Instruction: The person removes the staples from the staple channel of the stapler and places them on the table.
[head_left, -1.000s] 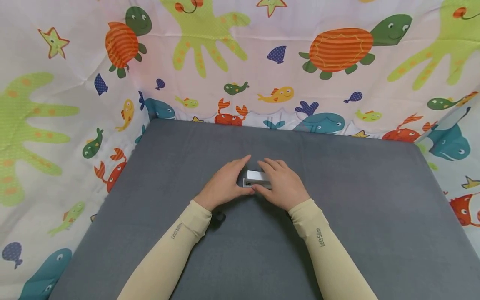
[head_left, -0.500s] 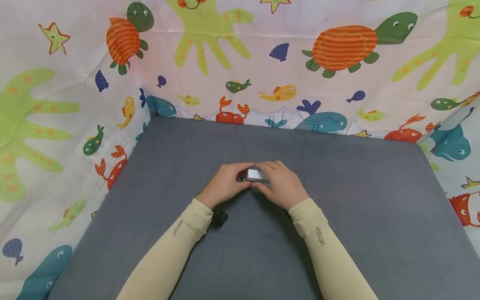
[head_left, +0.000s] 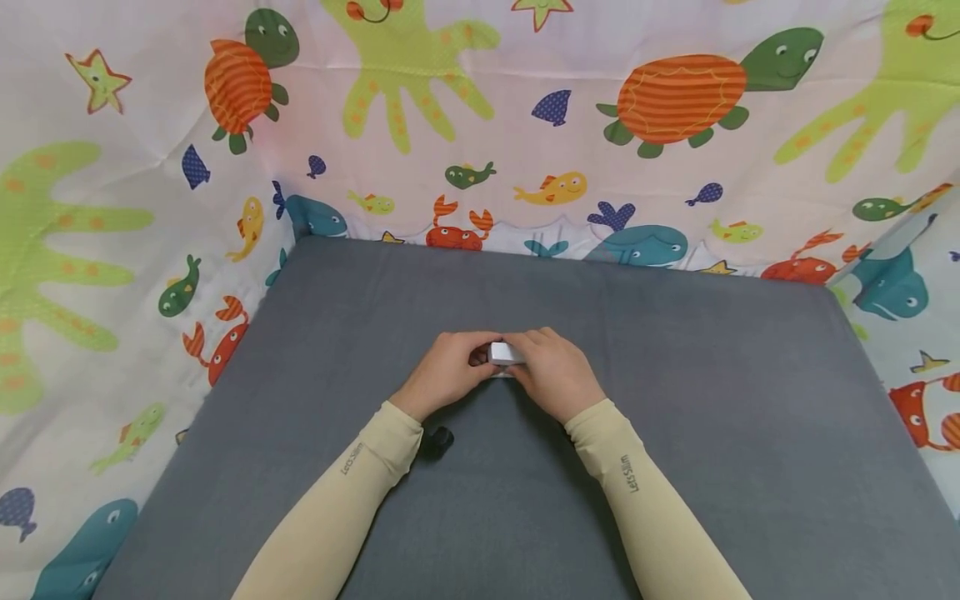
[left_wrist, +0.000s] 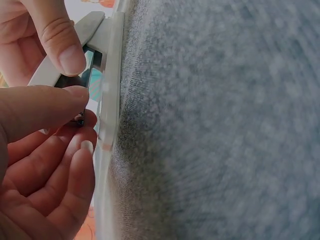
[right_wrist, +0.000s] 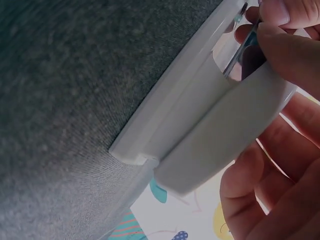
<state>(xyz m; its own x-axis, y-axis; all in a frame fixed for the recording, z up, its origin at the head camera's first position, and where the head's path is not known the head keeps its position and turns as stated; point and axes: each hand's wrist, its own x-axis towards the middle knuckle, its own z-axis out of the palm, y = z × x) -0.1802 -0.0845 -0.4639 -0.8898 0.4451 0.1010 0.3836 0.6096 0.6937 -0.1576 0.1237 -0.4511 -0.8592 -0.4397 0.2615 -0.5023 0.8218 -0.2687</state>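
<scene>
A white stapler (head_left: 505, 354) stands on the grey cloth in the middle of the head view, between both hands. My left hand (head_left: 442, 373) pinches its front end, thumb on the near side and fingers on the far side. My right hand (head_left: 558, 375) holds the upper arm from the right, with the thumb near the left thumb. Seen in the right wrist view, the stapler's top arm (right_wrist: 225, 130) is tilted up from its base (right_wrist: 172, 105), and a metal strip shows in the gap. The base rests on the cloth. Fingers hide much of the front.
Grey cloth (head_left: 712, 417) covers the table around the hands. A white curtain (head_left: 480, 108) printed with sea animals hangs behind and at both sides. A small black object (head_left: 438, 442) sits beside the left wrist.
The left fingers have come together onto the stapler's front end; one second ago they were spread around it. The right hand has shifted slightly left along the stapler.
</scene>
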